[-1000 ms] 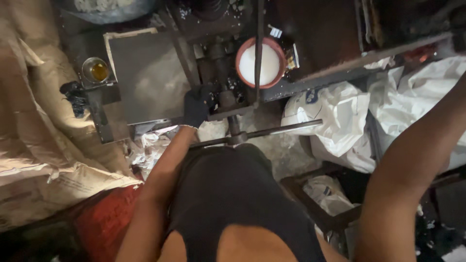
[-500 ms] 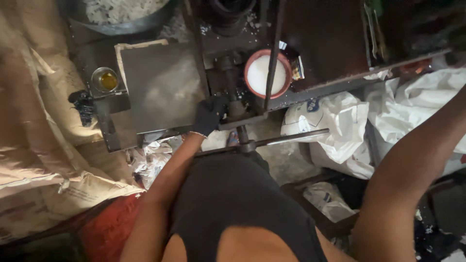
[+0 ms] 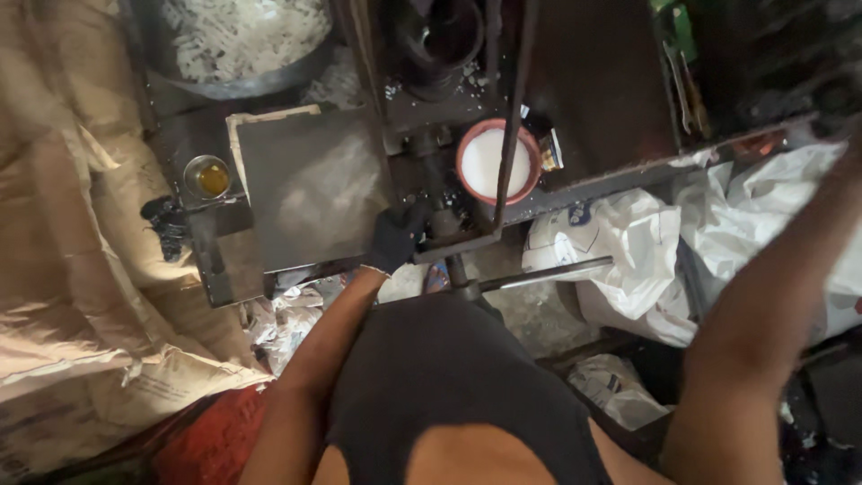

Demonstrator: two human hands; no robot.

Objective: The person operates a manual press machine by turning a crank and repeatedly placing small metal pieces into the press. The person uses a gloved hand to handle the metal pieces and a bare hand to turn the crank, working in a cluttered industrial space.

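The left hand [image 3: 393,241], in a black glove, seems closed around the dark metal press frame [image 3: 453,242] just below the red-rimmed bowl of white powder [image 3: 496,162], where fingers could get pinched; the right hand's grip is unseen.

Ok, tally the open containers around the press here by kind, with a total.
Large metal basin of white flakes: 1
Red-rimmed bowl of white stuff: 1
Small cup of yellow liquid: 1
Total: 3
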